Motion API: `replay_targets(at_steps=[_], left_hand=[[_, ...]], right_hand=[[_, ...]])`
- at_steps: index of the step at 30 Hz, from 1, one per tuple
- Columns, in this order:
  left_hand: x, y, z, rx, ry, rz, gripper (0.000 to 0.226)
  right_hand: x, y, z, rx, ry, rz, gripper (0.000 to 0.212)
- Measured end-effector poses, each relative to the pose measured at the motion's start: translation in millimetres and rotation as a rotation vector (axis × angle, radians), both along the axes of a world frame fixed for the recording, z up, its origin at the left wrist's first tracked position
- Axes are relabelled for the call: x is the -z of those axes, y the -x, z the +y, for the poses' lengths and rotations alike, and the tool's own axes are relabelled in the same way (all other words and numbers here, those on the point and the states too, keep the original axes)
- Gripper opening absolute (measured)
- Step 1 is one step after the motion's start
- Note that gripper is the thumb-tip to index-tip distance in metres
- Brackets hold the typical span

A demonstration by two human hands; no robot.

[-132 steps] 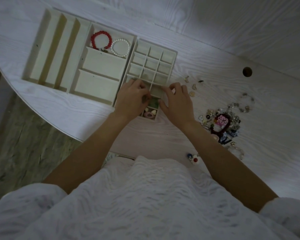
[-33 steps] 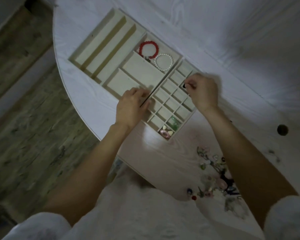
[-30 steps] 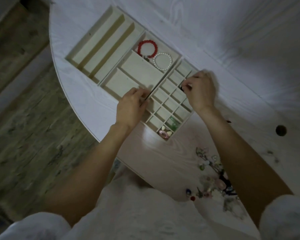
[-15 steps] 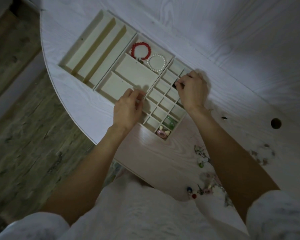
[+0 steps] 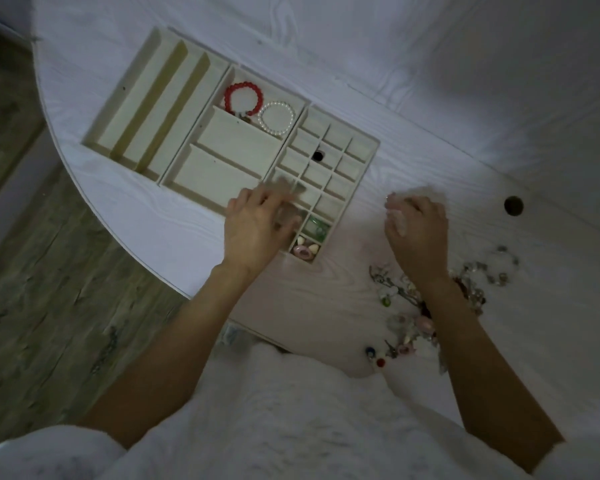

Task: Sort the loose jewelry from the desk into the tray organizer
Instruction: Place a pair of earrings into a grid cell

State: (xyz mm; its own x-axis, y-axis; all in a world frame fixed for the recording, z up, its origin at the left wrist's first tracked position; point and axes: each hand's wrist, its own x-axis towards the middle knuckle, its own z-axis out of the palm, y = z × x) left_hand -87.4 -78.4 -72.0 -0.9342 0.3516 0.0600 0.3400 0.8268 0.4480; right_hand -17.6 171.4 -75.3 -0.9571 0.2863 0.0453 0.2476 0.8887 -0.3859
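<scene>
The cream tray organizer [image 5: 146, 98] lies on the white desk in three sections. Its middle section holds a red bead bracelet [image 5: 243, 98] and a white pearl bracelet [image 5: 277, 117]. In the grid section a small dark piece [image 5: 317, 155] sits in an upper cell, with a green piece [image 5: 315, 227] and a pink ring [image 5: 305, 250] in the nearest cells. My left hand [image 5: 257, 226] rests on the grid's near left corner, fingers stretched and blurred. My right hand [image 5: 416, 233] hovers over the desk right of the tray, fingers loosely curled and holding nothing I can see. The loose jewelry pile [image 5: 409, 327] lies under my right wrist.
A pale bead chain [image 5: 496, 271] trails right of the pile. Blue and red beads [image 5: 374, 356] lie near the desk's front edge. A round cable hole [image 5: 513, 205] is at the right. The desk's curved edge [image 5: 118, 244] drops to wooden floor on the left.
My right hand left the small dark piece in an upper grid cell and drew back right, off the tray toward the pile. My left hand slid along the grid's edge toward the near corner.
</scene>
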Motion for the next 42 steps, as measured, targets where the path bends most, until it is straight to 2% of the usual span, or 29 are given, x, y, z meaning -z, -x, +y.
replay_targets(at_steps=[5, 8, 10, 14, 19, 27, 30, 32, 35, 42], left_hand=[[0, -31, 29, 0.182, 0.018, -0.06, 0.039], [2, -33, 39, 0.2, 0.05, -0.073, 0.039], [2, -32, 45, 0.207, 0.07, -0.07, 0.036], [-2, -28, 48, 0.229, 0.063, -0.049, 0.029], [-4, -27, 48, 0.241, 0.082, -0.02, 0.024], [-1, -30, 50, 0.192, 0.041, 0.023, 0.03], [-2, -28, 45, 0.171, -0.04, -0.006, 0.029], [-5, -24, 37, 0.119, -0.132, -0.031, 0.032], [-8, -5, 21, 0.01, -0.219, -0.026, 0.037], [4, 37, -6, -0.152, -0.176, -0.082, 0.029]], right_hand=[[1, -23, 22, 0.237, -0.047, -0.007, 0.028], [-1, -4, 35, 0.443, 0.138, -0.108, 0.04], [3, 8, 39, 0.491, 0.251, -0.163, 0.038], [10, 10, 34, 0.369, 0.271, -0.117, 0.013], [14, -4, 21, 0.076, 0.139, -0.024, 0.014], [-3, -10, 20, 0.006, 0.034, -0.019, 0.011], [-24, 8, 9, -0.069, 0.18, 0.08, 0.013], [-35, 28, -2, -0.092, 0.299, 0.082, 0.013], [-39, 63, -16, -0.122, 0.348, 0.054, 0.008], [-27, 107, -26, -0.13, 0.231, 0.054, 0.008]])
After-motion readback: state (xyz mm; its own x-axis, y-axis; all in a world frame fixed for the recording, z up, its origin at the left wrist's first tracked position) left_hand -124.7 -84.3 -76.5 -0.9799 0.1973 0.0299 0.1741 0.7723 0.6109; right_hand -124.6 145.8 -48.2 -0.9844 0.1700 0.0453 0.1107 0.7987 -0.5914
